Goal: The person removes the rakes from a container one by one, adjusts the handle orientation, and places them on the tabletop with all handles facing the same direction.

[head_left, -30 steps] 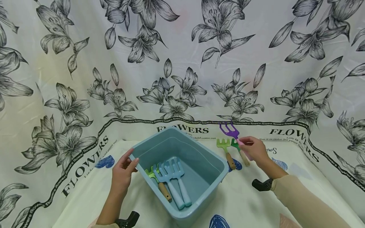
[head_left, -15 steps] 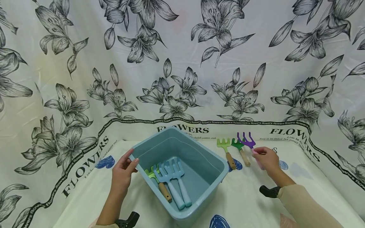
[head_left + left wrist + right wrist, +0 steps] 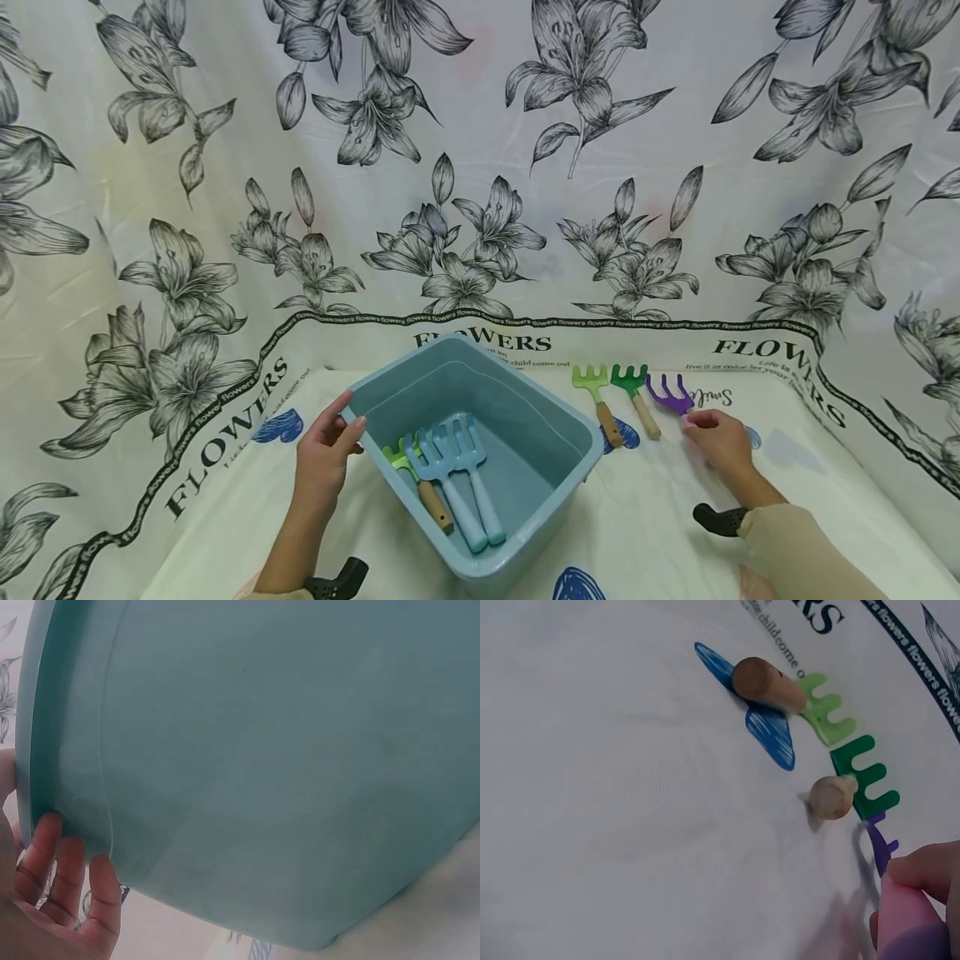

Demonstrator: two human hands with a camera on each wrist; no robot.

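Observation:
My right hand (image 3: 722,448) pinches the pink handle of a purple toy garden fork (image 3: 672,397), low over the cloth at the right. In the right wrist view thumb and finger close on that pink handle (image 3: 907,907). Just left of it lie a dark green rake (image 3: 636,400) and a light green rake (image 3: 597,404), both with wooden handles. My left hand (image 3: 327,450) grips the rim of a blue-grey plastic tub (image 3: 517,358) at its left corner, thumb inside the rim. Inside the tub lie two light blue forks (image 3: 452,483) and a green rake with a wooden handle (image 3: 431,500).
A white cloth (image 3: 637,517) printed with blue hearts covers the table. Behind it hangs a curtain (image 3: 480,125) with black lily drawings. The tub stands tilted toward me in the middle, its walls rising well above the cloth.
My right hand has carried the purple fork right and down, from above the green rakes to beside the dark green one. The left hand and tub have stayed put.

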